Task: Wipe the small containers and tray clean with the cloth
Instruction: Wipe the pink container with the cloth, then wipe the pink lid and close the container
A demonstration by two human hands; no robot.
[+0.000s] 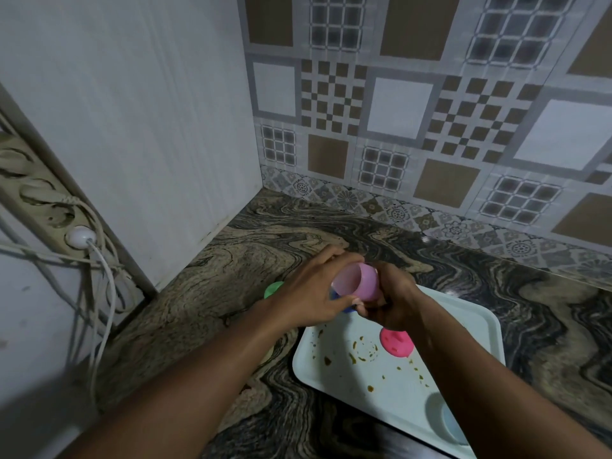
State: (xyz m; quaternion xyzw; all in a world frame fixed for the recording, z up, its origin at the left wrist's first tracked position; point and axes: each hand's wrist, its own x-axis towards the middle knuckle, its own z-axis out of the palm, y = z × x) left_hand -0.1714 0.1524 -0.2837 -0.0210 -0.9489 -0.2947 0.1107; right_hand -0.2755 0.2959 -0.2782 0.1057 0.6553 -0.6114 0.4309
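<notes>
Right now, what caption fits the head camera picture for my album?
Left hand and right hand hold a tilted pink cup near a stained white tray on a marbled counter.

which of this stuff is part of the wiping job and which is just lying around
Job: pale pink cup in left hand and right hand, stained tray, hot-pink container, green container, pale blue container.
Lying about: power strip, white plug, cables.
</notes>
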